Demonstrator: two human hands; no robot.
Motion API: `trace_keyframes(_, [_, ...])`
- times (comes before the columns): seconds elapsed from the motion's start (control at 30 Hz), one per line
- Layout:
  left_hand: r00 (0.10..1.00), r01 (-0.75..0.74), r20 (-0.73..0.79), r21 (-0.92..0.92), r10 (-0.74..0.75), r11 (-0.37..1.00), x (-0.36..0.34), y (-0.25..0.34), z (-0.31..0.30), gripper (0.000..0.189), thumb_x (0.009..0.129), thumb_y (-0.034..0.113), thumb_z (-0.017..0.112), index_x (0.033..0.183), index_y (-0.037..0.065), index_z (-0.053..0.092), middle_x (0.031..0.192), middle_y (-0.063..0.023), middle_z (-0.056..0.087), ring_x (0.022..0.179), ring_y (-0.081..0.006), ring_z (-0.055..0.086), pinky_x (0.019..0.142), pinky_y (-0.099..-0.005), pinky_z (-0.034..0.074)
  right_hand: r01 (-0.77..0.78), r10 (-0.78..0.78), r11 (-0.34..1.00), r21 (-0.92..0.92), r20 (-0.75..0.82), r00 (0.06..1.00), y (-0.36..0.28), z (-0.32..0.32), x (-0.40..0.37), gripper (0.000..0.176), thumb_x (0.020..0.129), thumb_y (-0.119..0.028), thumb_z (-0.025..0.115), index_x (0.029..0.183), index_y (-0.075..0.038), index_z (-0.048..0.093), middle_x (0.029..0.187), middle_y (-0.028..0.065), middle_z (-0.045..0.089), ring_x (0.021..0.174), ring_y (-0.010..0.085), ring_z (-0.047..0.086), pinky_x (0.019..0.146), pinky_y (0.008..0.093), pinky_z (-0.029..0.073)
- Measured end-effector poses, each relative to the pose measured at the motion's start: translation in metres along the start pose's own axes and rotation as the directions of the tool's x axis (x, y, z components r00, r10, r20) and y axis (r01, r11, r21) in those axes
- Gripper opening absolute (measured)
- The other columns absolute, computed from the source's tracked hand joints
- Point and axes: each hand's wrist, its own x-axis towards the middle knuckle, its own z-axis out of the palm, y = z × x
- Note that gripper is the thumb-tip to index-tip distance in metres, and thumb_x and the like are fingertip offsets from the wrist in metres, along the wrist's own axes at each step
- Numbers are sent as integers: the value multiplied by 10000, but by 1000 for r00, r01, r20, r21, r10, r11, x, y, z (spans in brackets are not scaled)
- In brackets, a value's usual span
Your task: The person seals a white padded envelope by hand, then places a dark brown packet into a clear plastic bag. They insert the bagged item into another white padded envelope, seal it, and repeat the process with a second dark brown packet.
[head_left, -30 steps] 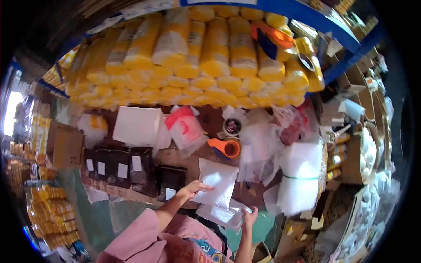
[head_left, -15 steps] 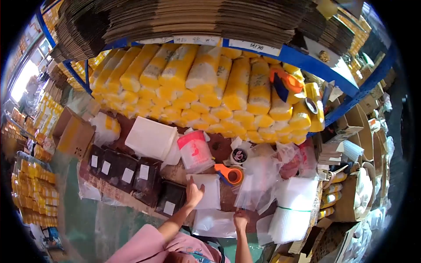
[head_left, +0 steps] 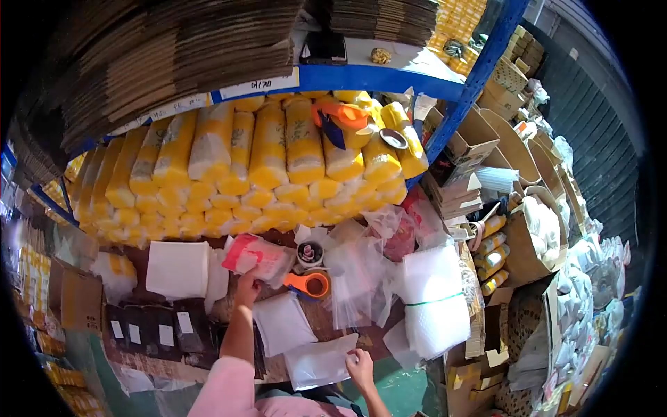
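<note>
My left hand (head_left: 246,288) reaches to the lower edge of a clear plastic bag with a red print (head_left: 262,258), its fingers closed on that edge. The bag lies tilted on the table. Just below and right of this hand rests a flat white packet (head_left: 283,322). A second white packet (head_left: 318,363) lies nearer to me at the table's front edge. My right hand (head_left: 360,367) is at its right side, fingers curled in a pinch on the edge. An orange tape dispenser (head_left: 308,283) sits right of the printed bag.
Black packages with white labels (head_left: 165,335) and a white box (head_left: 177,270) stand on the left. Right are clear bags (head_left: 356,271) and a bubble-wrap bundle (head_left: 436,299) with a green tie. Yellow-wrapped rolls (head_left: 267,153) fill the back under a blue shelf beam (head_left: 396,78).
The view has turned right. My left hand has gone from the upper white packet to the printed bag, which now lies more tilted. My right hand has slid down the lower packet's edge.
</note>
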Motion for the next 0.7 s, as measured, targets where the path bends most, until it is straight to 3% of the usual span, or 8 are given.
trace_keyframes(0.03, [924, -371, 69, 400, 377, 838, -12, 8, 12, 206, 800, 170, 747, 982, 102, 680, 763, 6, 609, 699, -183, 619, 637, -302, 514, -13, 13, 1000, 18, 9, 1000, 4, -1, 1, 254, 782, -183, 650, 990, -37, 665, 941, 189, 637, 928, 344, 631, 840, 400, 503])
trace_keyframes(0.1, [466, -641, 540, 752, 701, -152, -42, 15, 36, 191, 802, 139, 735, 967, 98, 648, 815, -10, 615, 764, -183, 631, 658, -306, 520, -40, 38, 998, 48, 40, 999, 9, -3, 5, 255, 784, -179, 649, 993, -33, 668, 947, 186, 650, 940, 322, 643, 850, 388, 506])
trace_keyframes(0.13, [684, -676, 260, 576, 681, 459, -36, 4, 37, 275, 773, 88, 736, 1019, 82, 612, 895, -29, 620, 841, -205, 633, 706, -339, 530, -84, 82, 995, 57, 35, 996, 4, -7, 6, 251, 788, -179, 653, 986, -25, 670, 954, 179, 663, 927, 301, 658, 853, 372, 512])
trace_keyframes(0.17, [816, -573, -52, 60, 576, 817, -31, -6, 39, 365, 744, 36, 736, 1070, 66, 576, 975, -47, 625, 918, -228, 635, 753, -372, 540, -88, 87, 993, 75, 24, 996, 4, -11, 6, 250, 788, -176, 655, 985, -22, 670, 950, 176, 664, 919, 299, 660, 850, 369, 514])
trace_keyframes(0.2, [884, -460, -117, -37, 453, 887, -68, 25, 61, 402, 736, 22, 732, 1097, 63, 561, 997, -55, 622, 935, -241, 633, 775, -382, 542, -92, 91, 991, 96, 12, 996, 3, -14, 7, 249, 788, -173, 656, 984, -19, 670, 946, 174, 666, 912, 296, 662, 846, 366, 515])
trace_keyframes(0.27, [951, -282, -185, -199, 246, 939, -156, 69, 94, 487, 752, 3, 691, 1211, 56, 537, 1058, -67, 629, 984, -249, 634, 848, -374, 539, -112, 114, 988, 107, -16, 993, -3, -18, 8, 242, 790, -156, 661, 985, -12, 673, 940, 163, 682, 902, 287, 674, 835, 356, 524])
trace_keyframes(0.5, [872, -469, 265, 203, 412, 860, -252, 156, 176, 655, 785, 34, 713, 1389, 30, 461, 1253, -55, 607, 1147, -172, 562, 988, -294, 424, -211, 189, 968, 137, 158, 969, 25, -3, -1, 248, 808, -176, 683, 981, 1, 678, 895, 149, 719, 857, 233, 707, 776, 332, 543])
trace_keyframes(0.7, [657, -742, 426, 214, 622, 636, -169, 274, 259, 570, 754, 98, 787, 1268, 39, 546, 1178, -97, 622, 987, -183, 628, 812, -312, 530, -242, 211, 953, 184, 175, 962, 29, 0, -22, 252, 808, -195, 700, 968, -1, 683, 879, 137, 718, 836, 219, 704, 769, 327, 543])
